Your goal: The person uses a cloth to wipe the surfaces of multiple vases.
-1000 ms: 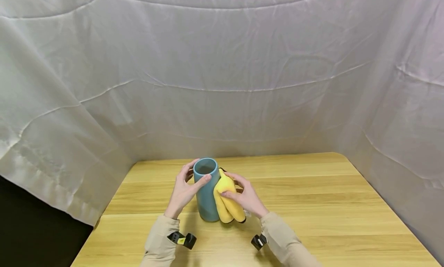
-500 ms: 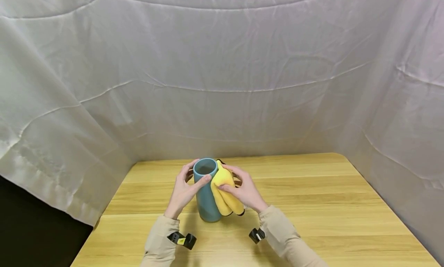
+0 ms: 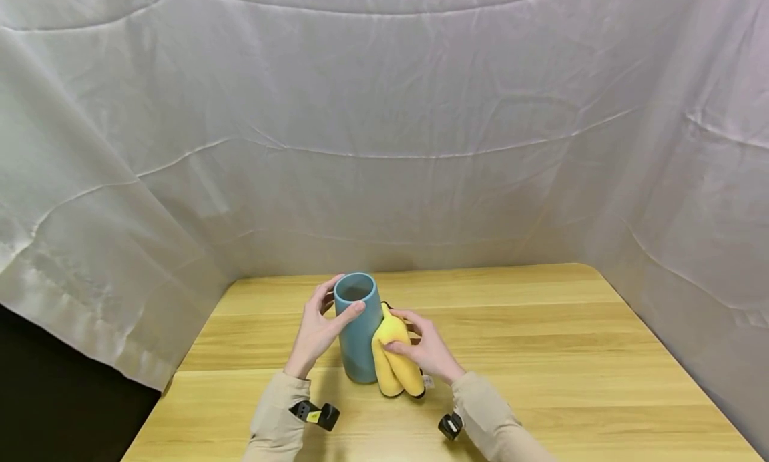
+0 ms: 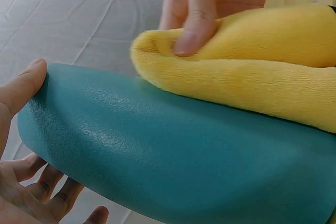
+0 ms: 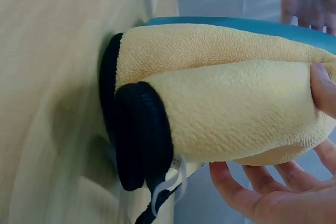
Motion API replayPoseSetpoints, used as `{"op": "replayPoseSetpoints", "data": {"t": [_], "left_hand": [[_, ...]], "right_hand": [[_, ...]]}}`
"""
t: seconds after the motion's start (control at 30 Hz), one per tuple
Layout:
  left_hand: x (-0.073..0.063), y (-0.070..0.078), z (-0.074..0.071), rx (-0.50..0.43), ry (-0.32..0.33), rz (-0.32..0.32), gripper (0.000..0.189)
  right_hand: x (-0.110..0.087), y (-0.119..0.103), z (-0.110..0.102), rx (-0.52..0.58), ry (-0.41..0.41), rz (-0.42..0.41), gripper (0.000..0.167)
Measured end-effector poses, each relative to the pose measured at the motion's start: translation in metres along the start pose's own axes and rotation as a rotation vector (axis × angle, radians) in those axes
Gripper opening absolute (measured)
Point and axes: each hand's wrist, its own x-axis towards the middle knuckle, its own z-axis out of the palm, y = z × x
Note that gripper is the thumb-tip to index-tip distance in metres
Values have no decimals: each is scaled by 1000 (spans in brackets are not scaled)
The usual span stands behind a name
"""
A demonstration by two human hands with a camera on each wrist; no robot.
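Observation:
A tall blue vase stands upright on the table, its round mouth facing up. My left hand grips it near the rim, thumb on the near side and fingers behind; the left wrist view shows the thumb on the vase's edge. In my right hand is a yellow plush banana bunch with black tips, pinched by its upper part. The plush lies against the vase's right side, tips low near the tabletop. In the right wrist view a pale tag hangs beside the black tips.
The wooden table extends widely to the right of the hands. Wrinkled pale grey cloth hangs behind it and along both sides. A dark area lies beyond the left edge.
My right hand slides the plush bananas up along the vase, then back down to lower than at first. The left hand and the vase stay almost still.

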Motion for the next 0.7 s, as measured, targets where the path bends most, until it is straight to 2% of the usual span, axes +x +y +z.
{"op": "replayPoseSetpoints", "data": {"t": [0.7], "left_hand": [[0,0,-1,2,-3,-8,62]], "right_hand": [[-1,4,1,-13,2,-9,58]]}}
